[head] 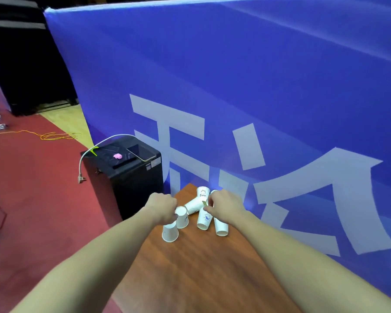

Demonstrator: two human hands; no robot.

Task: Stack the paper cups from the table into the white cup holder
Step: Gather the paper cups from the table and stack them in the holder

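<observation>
Table: brown wood, paper cups clustered at its far end.
Nearest cup: upside down, left.
Left hand: fingers curled round the next inverted cup.
Right hand: pinching a tilted cup.
Farthest cup: by the blue banner.

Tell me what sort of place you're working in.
Probably an event or exhibition hall: a big blue printed banner walls off the wooden table, with red carpet and a loose orange cable on the floor.
</observation>
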